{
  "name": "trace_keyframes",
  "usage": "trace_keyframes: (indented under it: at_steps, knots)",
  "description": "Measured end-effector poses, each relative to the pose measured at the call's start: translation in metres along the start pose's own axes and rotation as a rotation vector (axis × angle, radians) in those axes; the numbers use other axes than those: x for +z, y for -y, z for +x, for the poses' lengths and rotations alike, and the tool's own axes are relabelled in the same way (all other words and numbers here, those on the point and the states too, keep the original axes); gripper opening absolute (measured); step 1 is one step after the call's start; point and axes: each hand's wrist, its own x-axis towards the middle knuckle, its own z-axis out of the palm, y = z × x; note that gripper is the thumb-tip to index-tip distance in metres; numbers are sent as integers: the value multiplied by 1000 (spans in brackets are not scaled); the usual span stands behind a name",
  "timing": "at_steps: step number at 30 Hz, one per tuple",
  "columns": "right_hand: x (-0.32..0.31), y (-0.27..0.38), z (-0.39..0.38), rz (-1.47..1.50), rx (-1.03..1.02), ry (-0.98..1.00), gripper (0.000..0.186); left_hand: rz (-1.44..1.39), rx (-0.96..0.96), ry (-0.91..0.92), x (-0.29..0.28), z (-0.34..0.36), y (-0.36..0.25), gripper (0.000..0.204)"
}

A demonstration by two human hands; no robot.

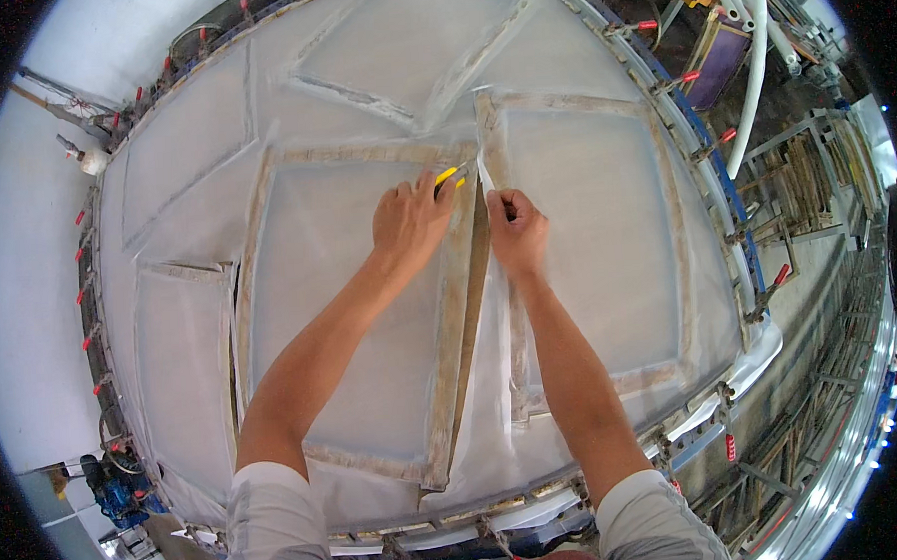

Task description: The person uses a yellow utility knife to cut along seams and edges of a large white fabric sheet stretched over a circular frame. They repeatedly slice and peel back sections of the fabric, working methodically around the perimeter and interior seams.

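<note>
My left hand (pixel 411 217) grips a yellow-and-black utility knife (pixel 448 177) at the upper right corner of a wooden screen frame (pixel 349 154) under stretched white mesh (pixel 343 275). The blade end is near a slit in the mesh that runs down beside the frame. My right hand (pixel 518 232) is closed on the loose cut strip of mesh (pixel 484 176) between this frame and a second wooden frame (pixel 664 221) on the right; exactly what its fingertips hold is partly hidden.
More mesh-covered frames (pixel 409 52) lie at the back and left. A clamped metal rim with red-handled toggle clamps (pixel 723 143) rings the fabric. White tubes (pixel 759 66), a purple framed panel (pixel 714 58), wooden slats (pixel 814 179) and metal rails stand to the right. A white wall (pixel 40 328) is left.
</note>
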Motion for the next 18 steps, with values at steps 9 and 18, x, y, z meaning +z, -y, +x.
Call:
trace_keyframes:
  at_steps: [9,18]
  knots:
    - [-2,5,3,15,20,28,23,-30,-87,-50,10,10,-9,34]
    - [1,1,3,71,-27,-30,20,-226,-200,47,14,31,-6,47]
